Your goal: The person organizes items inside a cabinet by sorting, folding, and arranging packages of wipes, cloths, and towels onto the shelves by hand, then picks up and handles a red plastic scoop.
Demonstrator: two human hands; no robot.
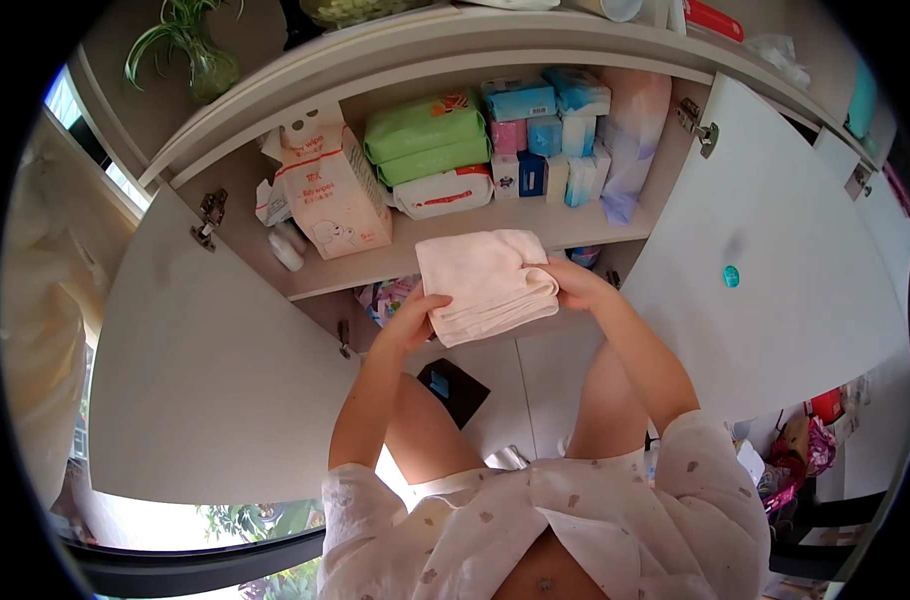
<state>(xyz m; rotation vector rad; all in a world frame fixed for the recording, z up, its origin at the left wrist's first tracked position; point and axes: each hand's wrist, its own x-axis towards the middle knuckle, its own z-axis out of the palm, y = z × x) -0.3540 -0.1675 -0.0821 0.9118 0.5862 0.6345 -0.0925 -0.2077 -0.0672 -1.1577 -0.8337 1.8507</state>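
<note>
A folded stack of pale pink cloth (485, 285) is held up in front of the open cabinet. My left hand (412, 315) grips its left edge, thumb on top. At the right edge, my right hand (573, 283) is closed round the folds. Behind the cloth runs the cabinet shelf (345, 268). On it stand a pink-and-white wipes box (330, 190), green packs (425, 135), a white pack (443, 193) and several small blue, white and pink boxes (545, 135).
The left cabinet door (215, 370) and right cabinet door (765, 260) stand wide open on either side. Patterned items (383, 298) lie in the lower compartment. A black object (455, 390) is on the floor. A glass vase with a plant (211, 72) stands on top.
</note>
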